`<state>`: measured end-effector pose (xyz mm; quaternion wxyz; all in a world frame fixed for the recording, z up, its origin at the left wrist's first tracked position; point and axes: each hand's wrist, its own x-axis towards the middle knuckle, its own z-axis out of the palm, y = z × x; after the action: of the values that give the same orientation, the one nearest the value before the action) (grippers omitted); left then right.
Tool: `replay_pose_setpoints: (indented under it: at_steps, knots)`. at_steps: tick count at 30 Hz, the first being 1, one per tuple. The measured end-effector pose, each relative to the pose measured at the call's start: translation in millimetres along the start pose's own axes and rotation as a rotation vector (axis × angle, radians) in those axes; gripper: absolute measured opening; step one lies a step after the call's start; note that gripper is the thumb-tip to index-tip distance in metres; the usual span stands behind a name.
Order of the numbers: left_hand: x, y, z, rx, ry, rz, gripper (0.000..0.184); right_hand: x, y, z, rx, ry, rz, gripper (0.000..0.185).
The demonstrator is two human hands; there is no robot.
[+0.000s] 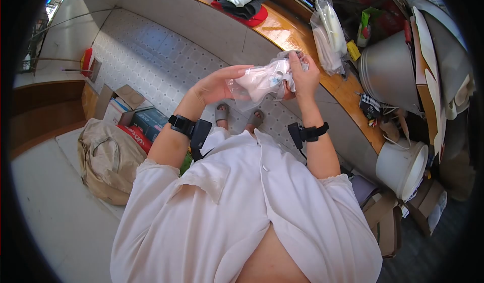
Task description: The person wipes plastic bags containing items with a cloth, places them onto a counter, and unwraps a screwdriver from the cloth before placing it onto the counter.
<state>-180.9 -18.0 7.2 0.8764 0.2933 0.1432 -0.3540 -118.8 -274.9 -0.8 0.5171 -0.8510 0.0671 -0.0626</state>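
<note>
The bundle (pixel 259 82) is showing pale pink through clear plastic (pixel 253 103); the shirt (pixel 232 202) is looking white, the table (pixel 285 31) orange-brown; small grey spots are patterning the pale floor (pixel 166 43).

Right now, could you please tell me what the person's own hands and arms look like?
The left hand and right hand are ungloved. Short, pale sleeves have wavy edges. Each forearm carries a black strap with a dark, boxy device; a thin dark cable hangs by the right one. No markings are legible.
</note>
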Motion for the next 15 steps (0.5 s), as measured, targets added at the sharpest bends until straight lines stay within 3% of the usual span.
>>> replay_pose_setpoints:
  at_steps: [1, 2, 3, 4, 6, 11, 13, 15]
  knots:
    - [2, -6, -3, 0.122, 0.028, 0.046, 0.055, -1, 4, 0, 0.000, -0.001, 0.003, 0.029]
    - [4, -12, -6, 0.243, 0.057, 0.091, 0.055, -4, 9, 0, 0.192, 0.008, 0.010, 0.028]
    - [8, -17, -10, 0.241, 0.060, 0.089, 0.055, -6, 11, 0, 0.383, 0.017, 0.014, 0.027]
    - [13, -19, -14, 0.244, 0.117, 0.113, 0.053, -7, 13, 0, 0.382, 0.016, 0.015, 0.027]
    - [16, -20, -19, 0.247, 0.174, 0.141, 0.050, -13, 13, -1, 0.600, 0.071, 0.182, 0.025]
    - [-12, -4, -32, 0.296, 0.256, 0.238, 0.043, -10, -1, -35, 0.706, 0.153, 0.210, 0.030]
    - [-21, 6, -21, 0.277, 0.270, 0.249, 0.039, -13, -20, -47, 0.686, 0.089, 0.045, 0.026]
    - [-14, 3, 2, 0.333, 0.165, 0.247, 0.040, -38, -34, -30, 0.341, -0.134, -0.216, 0.037]
